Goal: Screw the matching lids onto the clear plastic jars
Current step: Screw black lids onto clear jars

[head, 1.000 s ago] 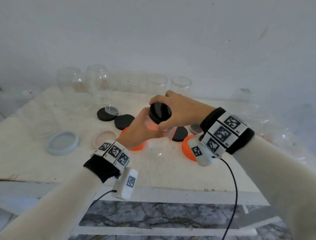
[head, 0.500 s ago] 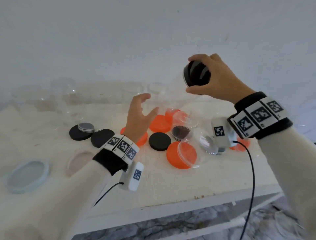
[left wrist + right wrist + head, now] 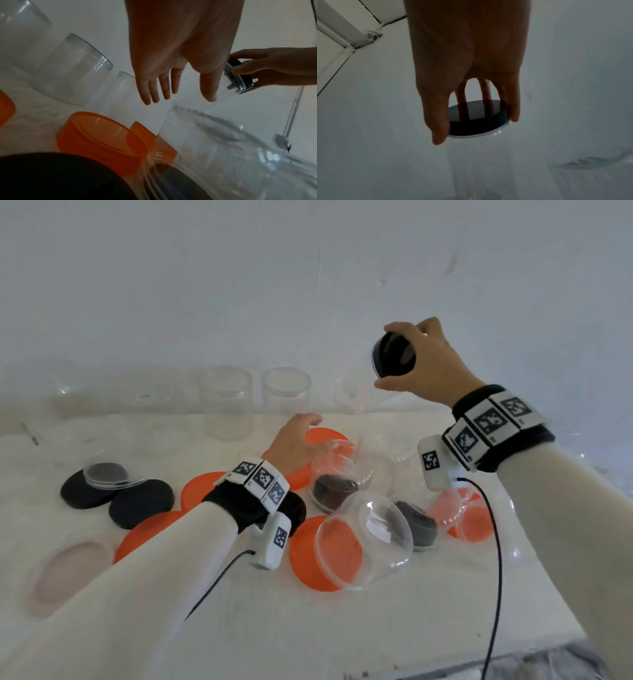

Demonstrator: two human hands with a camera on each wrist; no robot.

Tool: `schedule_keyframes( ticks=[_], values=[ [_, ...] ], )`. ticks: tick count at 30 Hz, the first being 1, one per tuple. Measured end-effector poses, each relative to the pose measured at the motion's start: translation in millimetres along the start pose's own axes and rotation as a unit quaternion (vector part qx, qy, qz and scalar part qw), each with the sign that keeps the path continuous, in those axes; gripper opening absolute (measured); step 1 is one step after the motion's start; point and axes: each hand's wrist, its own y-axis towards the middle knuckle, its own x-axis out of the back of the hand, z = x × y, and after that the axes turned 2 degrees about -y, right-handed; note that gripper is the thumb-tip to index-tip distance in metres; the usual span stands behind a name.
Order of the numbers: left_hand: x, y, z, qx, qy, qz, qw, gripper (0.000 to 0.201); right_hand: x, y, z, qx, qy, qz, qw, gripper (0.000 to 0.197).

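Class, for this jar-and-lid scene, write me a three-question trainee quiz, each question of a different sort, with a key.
1. True or false: the right hand grips a clear jar by its black lid.
2. Multiple choice: the left hand is A) gripping an orange lid, B) open with fingers spread above the orange lids, C) holding a black lid.
3. Fill in: the two upright open jars at the back of the table have no ____ on them.

Key: 1 true; 2 B; 3 lids.
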Motion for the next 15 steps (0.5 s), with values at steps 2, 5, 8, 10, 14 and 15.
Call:
schedule_keyframes(
  ticks=[2, 5, 8, 10, 14, 15],
  values=[
    [-4, 8, 4, 0.012, 0.023, 0.066, 0.998, 0.07, -11, 16, -8, 0.004, -0.017, 0.031, 0.999, 0.078],
    [-9, 13, 13, 0.051, 0.007, 0.15, 0.987, 0.075, -26, 36, -17, 0.014, -0.053, 0.078, 0.995, 0.078],
    [-9, 15, 20, 0.077, -0.021, 0.175, 0.981, 0.075, -39, 52, -23, 0.023, -0.068, 0.118, 0.99, 0.078],
    [-9, 15, 22, 0.086, -0.036, 0.166, 0.982, 0.065, -47, 61, -27, 0.027, -0.072, 0.132, 0.988, 0.078],
    [-10, 15, 24, 0.086, -0.057, 0.156, 0.982, 0.061, -56, 75, -31, 0.032, -0.085, 0.156, 0.984, 0.08],
    [-10, 15, 25, 0.085, -0.059, 0.155, 0.982, 0.061, -58, 78, -32, 0.032, -0.088, 0.162, 0.982, 0.081]
  ],
)
